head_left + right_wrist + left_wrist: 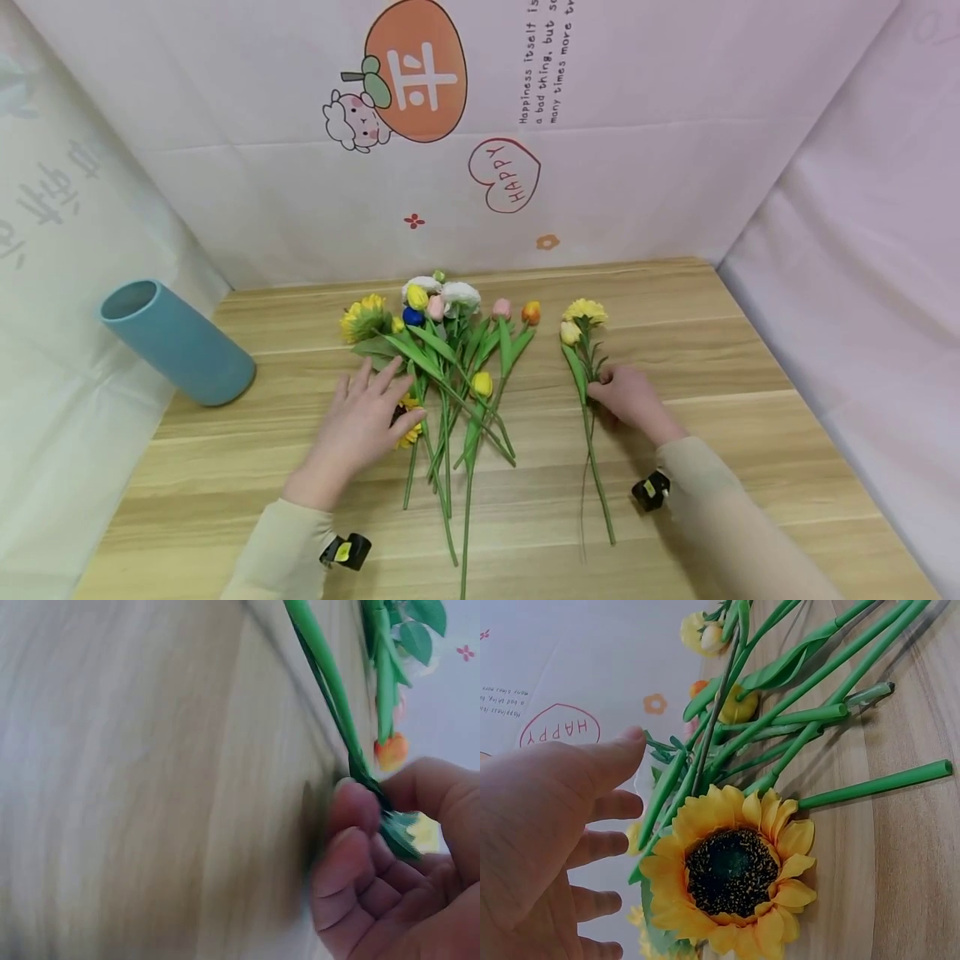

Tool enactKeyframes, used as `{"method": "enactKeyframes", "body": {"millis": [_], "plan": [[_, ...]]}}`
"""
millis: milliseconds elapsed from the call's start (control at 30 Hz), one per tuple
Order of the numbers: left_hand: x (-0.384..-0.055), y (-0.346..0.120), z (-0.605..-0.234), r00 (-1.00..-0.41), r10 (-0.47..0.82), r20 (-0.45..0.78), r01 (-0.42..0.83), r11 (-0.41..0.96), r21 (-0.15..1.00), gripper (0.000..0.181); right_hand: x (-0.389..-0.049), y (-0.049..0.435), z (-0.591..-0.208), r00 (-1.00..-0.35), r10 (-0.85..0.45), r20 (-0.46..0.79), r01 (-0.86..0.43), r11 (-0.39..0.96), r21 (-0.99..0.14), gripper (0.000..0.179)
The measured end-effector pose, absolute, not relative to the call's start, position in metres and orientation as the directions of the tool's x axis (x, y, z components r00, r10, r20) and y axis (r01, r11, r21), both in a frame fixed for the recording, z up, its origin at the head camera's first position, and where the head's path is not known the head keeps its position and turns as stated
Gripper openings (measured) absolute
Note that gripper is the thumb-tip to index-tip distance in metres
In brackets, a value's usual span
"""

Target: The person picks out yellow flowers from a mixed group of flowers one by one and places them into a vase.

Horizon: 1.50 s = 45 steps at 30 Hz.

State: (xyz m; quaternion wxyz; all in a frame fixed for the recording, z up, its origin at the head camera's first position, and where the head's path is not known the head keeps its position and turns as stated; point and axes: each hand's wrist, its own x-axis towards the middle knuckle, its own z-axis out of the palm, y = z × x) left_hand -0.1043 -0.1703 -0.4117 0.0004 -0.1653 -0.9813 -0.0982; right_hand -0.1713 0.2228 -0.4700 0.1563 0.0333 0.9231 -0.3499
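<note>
My left hand (360, 425) is over the left side of a pile of artificial flowers, its fingers spread and nothing in its grasp. Close beside it in the left wrist view lies a sunflower (731, 874) with a dark centre. Off to the right, my right hand (630, 396) pinches the stems of a yellow ruffled flower (587, 312) and a pale yellow tulip (570, 333). Thumb and curled fingers meet around a green stem (330, 682) in the right wrist view; how many stems they hold is partly hidden.
A blue vase (183, 346) stands at the left of the wooden table (720, 350). The pile also has white flowers (460, 297), a blue bud (412, 317), a yellow tulip (482, 384) and an orange tulip (531, 313). Printed white cloth (285, 208) rises behind.
</note>
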Motion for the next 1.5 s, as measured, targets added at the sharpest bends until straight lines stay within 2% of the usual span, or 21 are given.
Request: {"method": "enactKeyframes", "body": {"millis": [67, 200, 367, 600, 867, 1100, 1300, 1500], "plan": [[-0.104, -0.168, -0.411, -0.942, 0.334, 0.044, 0.336, 0.922, 0.191, 0.057, -0.172, 0.222, -0.468, -0.948, -0.029, -0.318, 0.213, 0.685, -0.697, 0.014], [-0.103, -0.164, -0.409, -0.934, 0.354, 0.055, 0.358, 0.913, 0.194, 0.054, -0.175, 0.216, -0.46, -0.95, -0.017, -0.311, 0.249, 0.56, -0.79, 0.017], [-0.104, -0.154, -0.406, -0.918, 0.393, 0.057, 0.397, 0.9, 0.182, 0.051, -0.175, 0.2, -0.454, -0.936, -0.069, -0.346, 0.296, 0.376, -0.878, 0.017], [-0.104, -0.129, -0.41, -0.876, 0.475, 0.085, 0.482, 0.856, 0.186, 0.046, -0.167, 0.174, -0.46, -0.876, -0.19, -0.444, 0.417, 0.165, -0.894, 0.026], [-0.101, -0.094, -0.419, -0.826, 0.554, 0.107, 0.563, 0.819, 0.106, 0.042, -0.16, 0.167, -0.466, -0.821, -0.329, -0.466, 0.4, 0.251, -0.882, 0.049], [-0.107, -0.063, -0.432, -0.817, 0.556, 0.152, 0.558, 0.829, -0.028, 0.036, -0.163, 0.176, -0.467, -0.807, -0.394, -0.439, 0.318, 0.336, -0.887, 0.052], [-0.12, -0.043, -0.442, -0.84, 0.512, 0.181, 0.513, 0.857, -0.047, 0.033, -0.166, 0.191, -0.459, -0.843, -0.37, -0.392, 0.232, 0.407, -0.884, 0.055], [-0.129, -0.033, -0.449, -0.862, 0.478, 0.167, 0.476, 0.878, -0.056, 0.035, -0.173, 0.212, -0.45, -0.902, -0.28, -0.327, 0.118, 0.57, -0.813, 0.049]]}}
